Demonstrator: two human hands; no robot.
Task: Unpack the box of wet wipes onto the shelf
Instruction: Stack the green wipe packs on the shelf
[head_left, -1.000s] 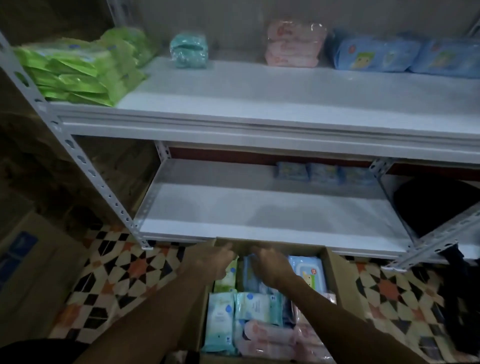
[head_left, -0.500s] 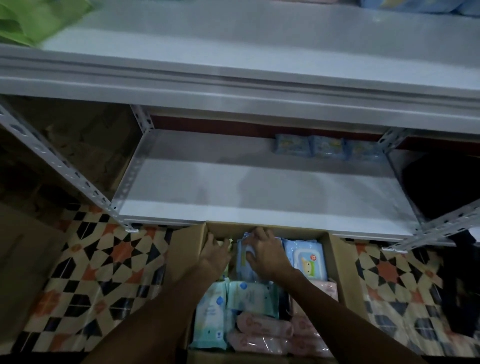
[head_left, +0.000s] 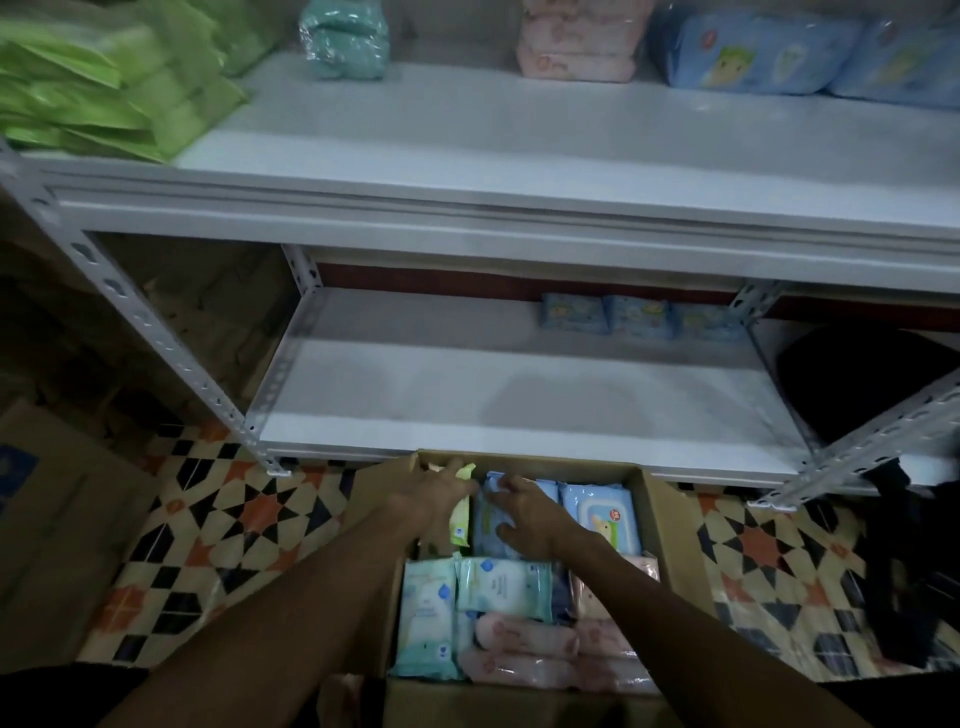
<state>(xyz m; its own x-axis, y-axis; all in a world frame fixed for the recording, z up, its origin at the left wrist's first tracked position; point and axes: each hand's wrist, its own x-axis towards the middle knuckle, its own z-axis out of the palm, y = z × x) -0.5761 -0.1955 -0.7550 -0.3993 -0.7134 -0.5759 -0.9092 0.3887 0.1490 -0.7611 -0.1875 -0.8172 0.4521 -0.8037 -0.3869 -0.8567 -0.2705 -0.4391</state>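
While both hands were down in the cardboard box (head_left: 652, 519), it sat on the tiled floor (head_left: 234, 525) just in front of the lower shelf (head_left: 519, 395). Left hand (head_left: 434, 493): fingers curled round a yellow-green pack (head_left: 461, 519) standing on edge at the box's far left. Right hand (head_left: 530, 517): gripped the blue pack (head_left: 484, 517) just beside it, fingers over its top edge, thumb on its face. Rest of box was full of wipes: cartoon pack (head_left: 597, 514), teal packs (head_left: 501, 584), pink packs (head_left: 519, 639). Upper shelf (head_left: 519, 135) held green packs (head_left: 93, 88) at left and large blue packs (head_left: 758, 52) at right. Three small blue packs (head_left: 639, 317) sat at the lower shelf's back
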